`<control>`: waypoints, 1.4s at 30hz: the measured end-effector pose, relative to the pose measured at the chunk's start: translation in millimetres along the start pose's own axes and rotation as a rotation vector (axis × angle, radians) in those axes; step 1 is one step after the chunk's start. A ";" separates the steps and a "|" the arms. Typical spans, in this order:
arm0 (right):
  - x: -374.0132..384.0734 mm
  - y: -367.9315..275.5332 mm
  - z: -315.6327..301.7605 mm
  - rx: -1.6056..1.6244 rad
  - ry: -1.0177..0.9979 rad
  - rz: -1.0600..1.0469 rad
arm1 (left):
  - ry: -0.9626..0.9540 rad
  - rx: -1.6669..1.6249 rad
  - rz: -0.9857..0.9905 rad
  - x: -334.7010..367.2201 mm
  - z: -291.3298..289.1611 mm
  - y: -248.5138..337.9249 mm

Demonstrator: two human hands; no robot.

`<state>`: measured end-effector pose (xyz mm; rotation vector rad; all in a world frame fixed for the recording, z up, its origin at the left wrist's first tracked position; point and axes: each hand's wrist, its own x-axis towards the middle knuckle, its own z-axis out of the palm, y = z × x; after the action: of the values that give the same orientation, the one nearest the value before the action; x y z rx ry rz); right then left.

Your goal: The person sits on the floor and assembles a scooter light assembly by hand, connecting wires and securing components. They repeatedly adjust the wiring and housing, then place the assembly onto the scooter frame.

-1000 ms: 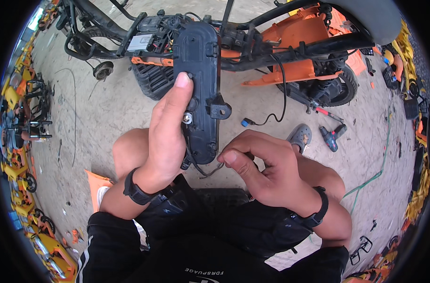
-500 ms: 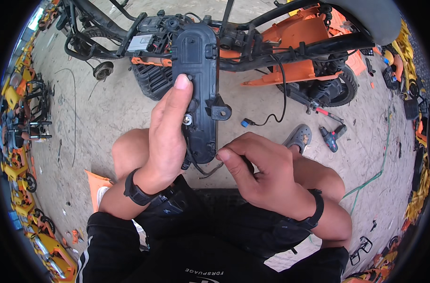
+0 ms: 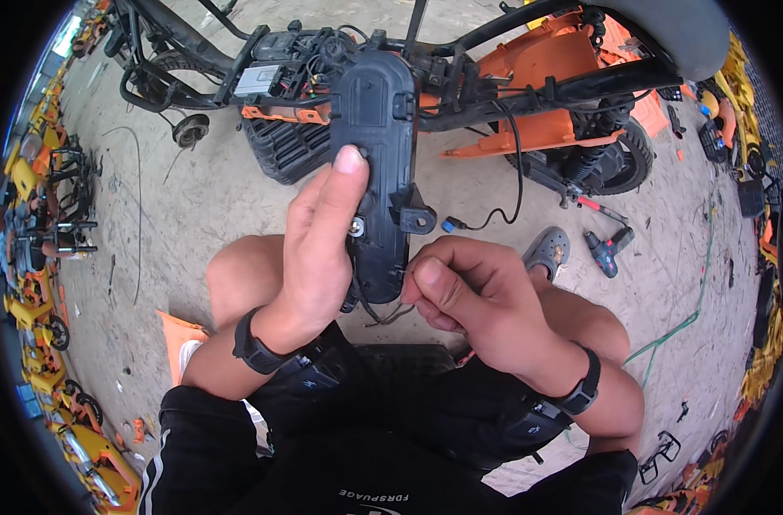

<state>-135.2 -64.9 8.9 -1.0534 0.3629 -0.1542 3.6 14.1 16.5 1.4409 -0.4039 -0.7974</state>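
Note:
A long black plastic housing (image 3: 376, 112) with rounded ends stands up in front of me, a tab with a hole (image 3: 419, 220) jutting from its right edge. My left hand (image 3: 314, 249) grips it along its left side, thumb laid on its face. Beside that thumb sits a small metal fitting (image 3: 357, 227). My right hand (image 3: 486, 296) is closed in a pinch at the housing's lower right edge. Something thin shows at its fingertips, too small to name. Below the housing's lower end, a thin wire (image 3: 393, 319) hangs loose.
A stripped scooter frame (image 3: 486, 112) with orange panels (image 3: 537, 64) lies across the far side. From it a black cable with a blue connector (image 3: 450, 225) trails onto the floor. To the right are a cordless drill (image 3: 608, 251) and a red-handled tool (image 3: 601, 206).
The housing and my left hand have shifted slightly right. My right hand has turned and come up against the housing's lower right edge, its fingertips now pinched there.

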 end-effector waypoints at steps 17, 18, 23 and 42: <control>-3.6 3.2 -2.4 -0.741 0.147 -0.524 | -0.205 -0.212 -0.061 6.6 -21.3 -12.8; -3.2 3.6 -1.6 -0.741 0.151 -0.546 | -0.203 -0.208 -0.061 5.8 -21.4 -12.0; -2.6 -1.1 1.3 -0.849 0.151 -0.552 | -0.105 -0.077 -0.092 3.2 -11.8 -4.1; -5.1 -19.9 -8.0 -0.316 -0.024 0.110 | -0.130 0.008 -0.101 -4.1 -6.5 12.2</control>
<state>-141.9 -79.7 23.7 -1.3419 0.4319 0.0156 8.2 20.9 28.4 1.4304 -0.4362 -0.9747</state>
